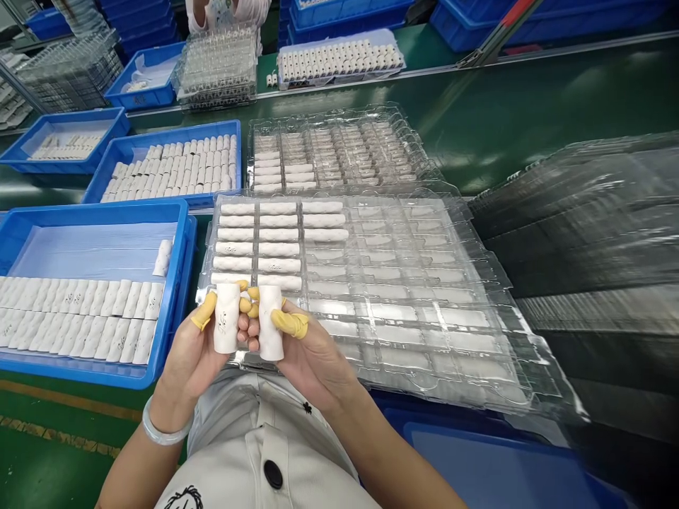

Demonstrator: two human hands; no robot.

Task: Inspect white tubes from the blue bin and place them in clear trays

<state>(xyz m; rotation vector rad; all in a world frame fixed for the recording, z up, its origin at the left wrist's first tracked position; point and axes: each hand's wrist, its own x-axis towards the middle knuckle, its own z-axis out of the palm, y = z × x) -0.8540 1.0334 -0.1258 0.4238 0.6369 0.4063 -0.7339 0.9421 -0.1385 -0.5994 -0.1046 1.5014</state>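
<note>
My left hand (199, 350), with yellow covers on its fingertips, grips an upright white cylinder (227, 319) bearing dark script. Beside it, my right hand (312, 346) grips a second white cylinder (271, 324), its yellow-covered thumb across the front. The two pieces are held apart, over the near left edge of a clear plastic tray (366, 272). White cylinders lie on their sides in the tray's left columns and at the top of its third column. To the left, a blue bin (183, 283) holds two rows of similar cylinders and one apart at its upper right.
Another blue bin (237, 159) of cylinders and a partly filled clear tray (339, 152) lie behind. Stacked trays (599, 283) stand at the right. Across the green conveyor (450, 106) are a person's hands (199, 10), more bins and a tray stack (217, 67).
</note>
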